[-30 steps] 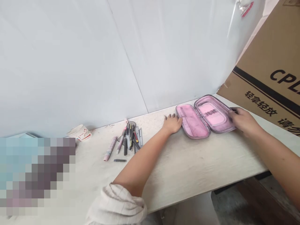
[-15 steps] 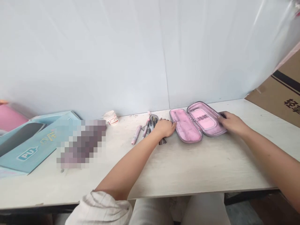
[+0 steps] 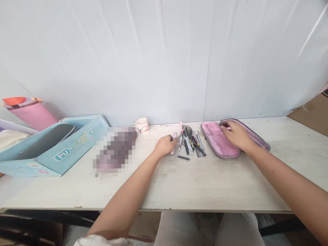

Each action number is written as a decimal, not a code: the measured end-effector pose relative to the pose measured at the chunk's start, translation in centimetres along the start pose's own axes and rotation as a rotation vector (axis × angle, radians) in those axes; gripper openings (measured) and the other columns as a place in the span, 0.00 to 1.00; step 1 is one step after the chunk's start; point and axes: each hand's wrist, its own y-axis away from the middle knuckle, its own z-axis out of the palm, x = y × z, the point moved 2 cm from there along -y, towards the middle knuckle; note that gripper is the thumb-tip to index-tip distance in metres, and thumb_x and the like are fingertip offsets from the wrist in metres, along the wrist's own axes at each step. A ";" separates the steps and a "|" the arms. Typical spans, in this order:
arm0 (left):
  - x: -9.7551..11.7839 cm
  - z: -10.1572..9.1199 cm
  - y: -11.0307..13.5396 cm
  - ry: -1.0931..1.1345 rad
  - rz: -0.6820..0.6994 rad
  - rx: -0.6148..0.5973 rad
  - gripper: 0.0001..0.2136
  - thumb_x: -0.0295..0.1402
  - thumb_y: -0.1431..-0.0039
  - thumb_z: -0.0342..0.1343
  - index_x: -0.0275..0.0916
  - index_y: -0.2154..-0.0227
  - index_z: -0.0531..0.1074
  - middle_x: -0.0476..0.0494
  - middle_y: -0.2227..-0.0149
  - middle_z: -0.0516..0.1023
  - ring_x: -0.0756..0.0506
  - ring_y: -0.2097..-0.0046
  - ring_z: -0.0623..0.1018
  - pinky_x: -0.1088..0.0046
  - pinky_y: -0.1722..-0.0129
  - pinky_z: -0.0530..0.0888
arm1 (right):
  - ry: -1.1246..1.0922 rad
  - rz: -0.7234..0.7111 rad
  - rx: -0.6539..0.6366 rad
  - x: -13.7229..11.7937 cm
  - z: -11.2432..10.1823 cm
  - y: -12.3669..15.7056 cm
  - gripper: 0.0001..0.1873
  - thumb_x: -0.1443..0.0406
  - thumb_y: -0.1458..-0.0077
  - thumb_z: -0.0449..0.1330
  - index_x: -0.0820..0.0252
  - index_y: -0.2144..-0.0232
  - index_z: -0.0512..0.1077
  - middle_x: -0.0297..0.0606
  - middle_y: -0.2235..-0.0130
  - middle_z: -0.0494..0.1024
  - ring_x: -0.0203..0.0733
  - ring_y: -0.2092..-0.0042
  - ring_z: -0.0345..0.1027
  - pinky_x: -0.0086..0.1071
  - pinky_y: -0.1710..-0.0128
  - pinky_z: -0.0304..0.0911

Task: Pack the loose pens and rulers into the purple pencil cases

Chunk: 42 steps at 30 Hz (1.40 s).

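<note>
My left hand [image 3: 166, 146] is closed at the left end of a spread of stationery, its fingertips on a pink pen [image 3: 174, 141]. Beside that lie another pink pen [image 3: 180, 138], several dark pens [image 3: 186, 147], a clear ruler [image 3: 200, 150] and a short black stick [image 3: 183, 157]. To the right, a pink pencil case [image 3: 228, 148] lies unzipped and spread flat. Over its middle fold is my right hand [image 3: 237, 135], with thumb and fingers pinched at the pink lining. That hand covers much of the right half.
A paper cup [image 3: 142, 125] stands against the white wall [image 3: 166, 68]. Left of it are a blurred-out purplish object [image 3: 115, 150] and a light blue box [image 3: 77, 147] holding a dark item. A pink object [image 3: 33, 114] is behind the box. Cardboard [image 3: 310, 109] leans at far right.
My left hand has moved from the right side of the pens to the pink pen at their left. My right hand has shifted from the case's right edge to its middle. The view has swung left.
</note>
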 end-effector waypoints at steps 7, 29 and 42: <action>3.9 1.5 3.4 1.412 -0.167 -0.443 0.13 0.41 0.44 0.49 0.36 0.76 0.64 0.54 0.86 0.60 0.57 0.86 0.58 0.83 0.86 0.52 | -0.560 0.014 -0.299 -8.5 7.0 0.1 0.18 0.53 0.46 0.51 0.54 0.57 0.69 0.37 0.59 0.76 0.41 0.58 0.69 0.38 0.57 0.64; 3.7 2.8 4.7 1.335 -0.191 -0.373 0.21 0.57 0.50 0.47 0.41 0.74 0.60 0.60 0.87 0.46 0.58 0.87 0.45 0.82 0.88 0.41 | -1.139 0.176 -0.161 -9.8 9.9 2.4 0.12 0.59 0.55 0.62 0.54 0.66 0.69 0.33 0.62 0.76 0.38 0.57 0.69 0.36 0.52 0.61; 0.1 1.3 1.9 1.594 -0.173 0.062 0.20 0.53 0.46 0.45 0.38 0.69 0.61 0.57 0.84 0.56 0.56 0.85 0.57 0.81 0.84 0.57 | 0.193 -0.387 -0.291 -10.1 11.2 2.5 0.12 0.64 0.45 0.52 0.59 0.59 0.69 0.45 0.60 0.76 0.51 0.51 0.62 0.46 0.51 0.51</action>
